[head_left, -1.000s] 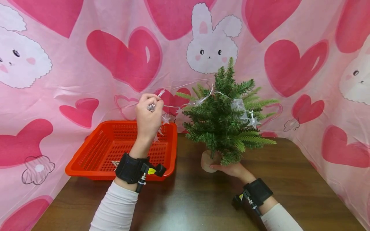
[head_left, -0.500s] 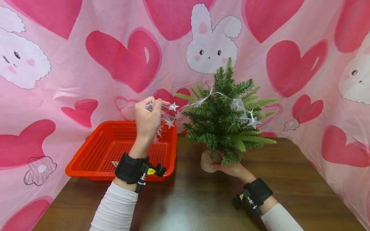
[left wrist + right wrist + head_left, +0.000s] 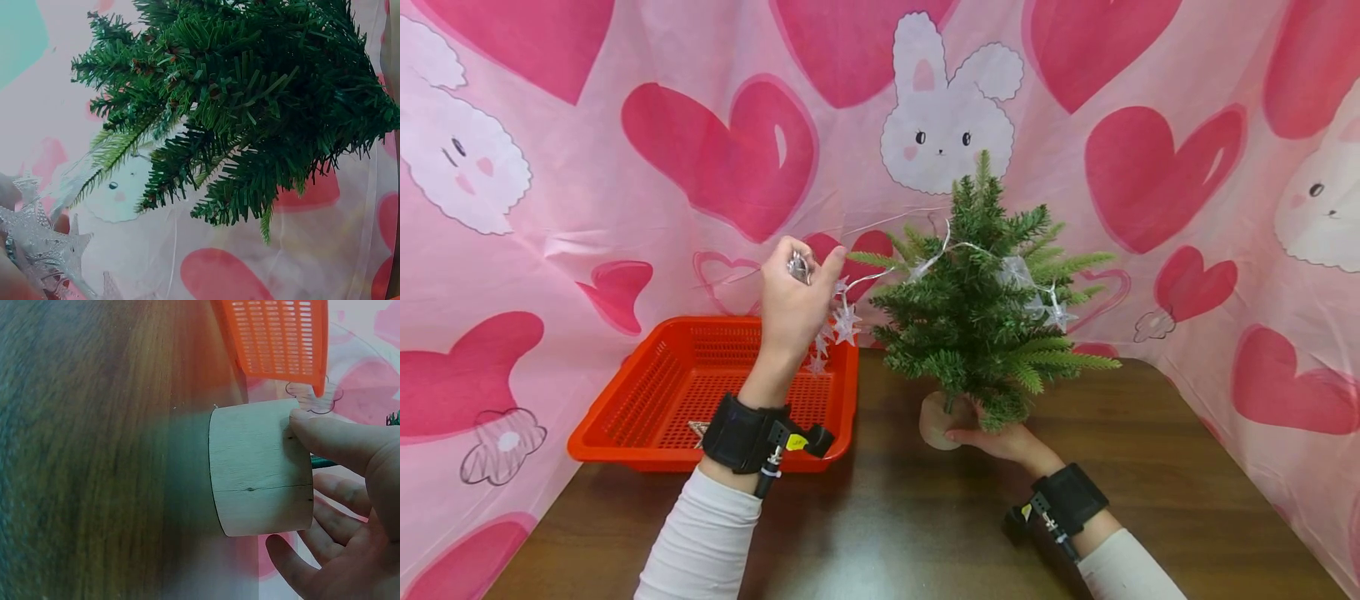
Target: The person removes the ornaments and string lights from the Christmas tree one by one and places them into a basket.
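A small artificial Christmas tree (image 3: 977, 325) stands on the table with its round wooden base (image 3: 262, 472). My right hand (image 3: 1003, 440) holds that base, thumb on its top edge and fingers at its far side. Left of the tree, my raised left hand (image 3: 793, 304) grips a bunch of clear star string lights (image 3: 47, 240). Several stars (image 3: 845, 323) dangle beside the left hand. From there the wire runs onto the upper branches, where more stars rest at the tree's right side. Part of the bunch is hidden inside the left fist.
An orange-red plastic basket (image 3: 625, 456) sits on the left of the table, under the left forearm. A small light-coloured item (image 3: 698, 427) lies in it. The brown wooden table (image 3: 917, 517) ends at a pink heart-and-rabbit cloth (image 3: 850, 150) behind.
My left hand has shifted slightly, its thumb now pointing up and right. The star it held out toward the tree half a second ago now hangs down. My right hand stays on the base.
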Available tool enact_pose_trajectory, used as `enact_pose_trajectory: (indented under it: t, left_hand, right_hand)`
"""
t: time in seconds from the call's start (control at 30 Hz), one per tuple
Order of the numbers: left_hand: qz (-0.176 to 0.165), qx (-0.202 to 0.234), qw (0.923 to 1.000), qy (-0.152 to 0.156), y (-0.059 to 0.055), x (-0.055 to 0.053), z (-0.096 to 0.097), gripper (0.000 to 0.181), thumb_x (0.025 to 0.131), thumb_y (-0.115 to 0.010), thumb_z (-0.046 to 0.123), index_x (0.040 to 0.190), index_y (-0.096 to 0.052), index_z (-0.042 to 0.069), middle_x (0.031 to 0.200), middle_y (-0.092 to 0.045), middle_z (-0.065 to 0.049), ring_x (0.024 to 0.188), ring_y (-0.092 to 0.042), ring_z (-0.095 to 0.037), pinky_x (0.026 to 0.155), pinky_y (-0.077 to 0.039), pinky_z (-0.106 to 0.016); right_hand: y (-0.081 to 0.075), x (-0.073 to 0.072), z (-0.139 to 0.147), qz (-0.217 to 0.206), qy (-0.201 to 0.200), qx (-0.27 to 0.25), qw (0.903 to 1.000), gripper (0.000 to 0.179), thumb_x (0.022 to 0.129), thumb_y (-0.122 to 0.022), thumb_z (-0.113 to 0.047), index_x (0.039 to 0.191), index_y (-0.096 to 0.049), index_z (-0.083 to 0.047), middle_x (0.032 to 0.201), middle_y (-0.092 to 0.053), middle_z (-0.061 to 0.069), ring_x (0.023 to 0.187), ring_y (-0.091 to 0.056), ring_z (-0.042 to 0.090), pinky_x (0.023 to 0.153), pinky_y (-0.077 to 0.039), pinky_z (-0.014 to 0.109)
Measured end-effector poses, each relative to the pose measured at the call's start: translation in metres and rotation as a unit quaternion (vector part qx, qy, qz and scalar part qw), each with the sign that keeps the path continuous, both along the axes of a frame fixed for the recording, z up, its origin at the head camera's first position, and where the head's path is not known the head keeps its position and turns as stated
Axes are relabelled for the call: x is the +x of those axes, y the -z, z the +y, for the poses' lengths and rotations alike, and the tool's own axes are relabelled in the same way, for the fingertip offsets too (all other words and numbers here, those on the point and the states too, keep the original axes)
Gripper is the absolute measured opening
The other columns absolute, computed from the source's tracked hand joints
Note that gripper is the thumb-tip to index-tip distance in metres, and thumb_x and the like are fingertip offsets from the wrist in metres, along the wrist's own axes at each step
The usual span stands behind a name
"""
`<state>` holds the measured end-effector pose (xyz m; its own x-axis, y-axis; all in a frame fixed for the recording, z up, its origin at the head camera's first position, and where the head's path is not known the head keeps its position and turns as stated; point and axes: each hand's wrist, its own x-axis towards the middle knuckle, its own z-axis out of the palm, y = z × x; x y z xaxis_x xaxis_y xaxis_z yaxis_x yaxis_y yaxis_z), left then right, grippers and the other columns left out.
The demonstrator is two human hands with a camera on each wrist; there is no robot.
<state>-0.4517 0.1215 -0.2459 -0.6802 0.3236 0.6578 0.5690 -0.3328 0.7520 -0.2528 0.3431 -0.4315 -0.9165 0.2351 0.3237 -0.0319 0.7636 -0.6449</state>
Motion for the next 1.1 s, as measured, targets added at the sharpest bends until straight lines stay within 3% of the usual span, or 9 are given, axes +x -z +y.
enact_pose_trajectory:
  t: [0.13, 0.27, 0.47, 0.6, 0.67, 0.8, 0.93, 1.0, 1.1]
  left_hand:
    - [0.012, -0.069, 0.9975, 0.01, -0.001, 0.002, -0.002, 0.047, 0.076, -0.085, 0.032, 0.099, -0.048, 0.014, 0.062, -0.034, 0.001, 0.055, -0.035, -0.01, 0.046, -0.036, -0.024]
    - [0.043, -0.143, 0.9888, -0.008, -0.002, 0.004, -0.005, 0.055, 0.07, -0.09, 0.031, 0.112, -0.057, 0.016, 0.063, -0.036, -0.001, 0.055, -0.037, -0.012, 0.047, -0.037, -0.026]
    - [0.109, -0.193, 0.9721, -0.077, -0.004, 0.007, -0.006, 0.024, 0.076, -0.082, 0.023, 0.093, -0.068, 0.013, 0.077, -0.066, -0.006, 0.063, -0.055, -0.019, 0.055, -0.048, -0.031]
    - [0.141, -0.194, 0.9629, -0.123, -0.007, 0.011, -0.007, 0.013, 0.082, -0.071, 0.025, 0.084, -0.076, 0.013, 0.084, -0.066, -0.007, 0.077, -0.058, -0.021, 0.065, -0.047, -0.036]
    - [0.141, -0.185, 0.9648, -0.123, -0.008, 0.012, -0.007, 0.017, 0.084, -0.069, 0.027, 0.083, -0.078, 0.013, 0.086, -0.061, -0.005, 0.082, -0.058, -0.021, 0.068, -0.046, -0.036]
    - [0.132, -0.151, 0.9759, -0.086, -0.01, 0.011, -0.007, 0.019, 0.087, -0.069, 0.027, 0.084, -0.077, 0.01, 0.089, -0.063, -0.004, 0.084, -0.06, -0.018, 0.069, -0.049, -0.032]
    - [0.125, -0.115, 0.9846, -0.039, -0.011, 0.009, -0.006, 0.018, 0.091, -0.068, 0.025, 0.085, -0.075, 0.009, 0.083, -0.071, -0.006, 0.069, -0.066, -0.015, 0.062, -0.054, -0.027]
    - [0.115, -0.097, 0.9884, -0.025, -0.012, 0.007, -0.005, 0.019, 0.092, -0.068, 0.025, 0.086, -0.075, 0.009, 0.08, -0.072, -0.008, 0.064, -0.065, -0.013, 0.058, -0.054, -0.025]
    - [0.086, -0.062, 0.9942, -0.013, -0.013, 0.005, -0.004, 0.02, 0.092, -0.068, 0.023, 0.087, -0.075, 0.005, 0.076, -0.069, -0.01, 0.06, -0.059, -0.011, 0.053, -0.051, -0.021]
  right_hand:
    - [-0.002, 0.0, -0.001, -0.01, 0.004, 0.014, 0.9998, 0.073, 0.088, -0.074, -0.014, 0.149, -0.036, 0.0, 0.153, -0.041, 0.019, 0.141, -0.035, 0.03, 0.114, -0.034, 0.047]
    - [-0.003, 0.001, -0.002, -0.021, 0.01, 0.021, 0.9995, 0.072, 0.088, -0.073, -0.015, 0.148, -0.037, 0.004, 0.151, -0.041, 0.023, 0.141, -0.035, 0.039, 0.111, -0.033, 0.06]
    - [-0.004, 0.002, 0.0, -0.04, 0.03, 0.045, 0.9977, 0.073, 0.088, -0.074, -0.023, 0.146, -0.039, 0.003, 0.15, -0.042, 0.023, 0.141, -0.036, 0.043, 0.109, -0.034, 0.062]
    - [-0.003, 0.001, 0.001, -0.063, 0.025, 0.023, 0.9974, 0.074, 0.09, -0.071, -0.023, 0.149, -0.035, 0.003, 0.154, -0.036, 0.024, 0.144, -0.031, 0.043, 0.112, -0.032, 0.061]
    - [-0.004, 0.002, 0.0, -0.094, 0.032, 0.001, 0.9951, 0.077, 0.092, -0.068, -0.026, 0.15, -0.03, 0.006, 0.156, -0.031, 0.027, 0.146, -0.026, 0.046, 0.113, -0.029, 0.063]
    - [-0.005, 0.003, -0.004, -0.137, 0.052, -0.043, 0.9883, 0.083, 0.093, -0.065, -0.031, 0.151, -0.022, 0.01, 0.158, -0.023, 0.032, 0.147, -0.019, 0.05, 0.115, -0.023, 0.065]
    - [-0.003, 0.001, -0.009, -0.106, 0.068, -0.05, 0.9908, 0.083, 0.09, -0.07, -0.032, 0.151, -0.027, 0.006, 0.155, -0.03, 0.031, 0.144, -0.027, 0.049, 0.114, -0.028, 0.063]
    - [-0.002, -0.001, -0.01, -0.078, 0.077, -0.041, 0.9931, 0.082, 0.088, -0.074, -0.031, 0.15, -0.032, 0.004, 0.153, -0.036, 0.029, 0.142, -0.032, 0.048, 0.113, -0.031, 0.062]
    - [-0.001, -0.002, -0.012, -0.077, 0.103, -0.036, 0.991, 0.08, 0.086, -0.076, -0.031, 0.145, -0.038, 0.008, 0.146, -0.044, 0.032, 0.136, -0.04, 0.049, 0.108, -0.037, 0.06]
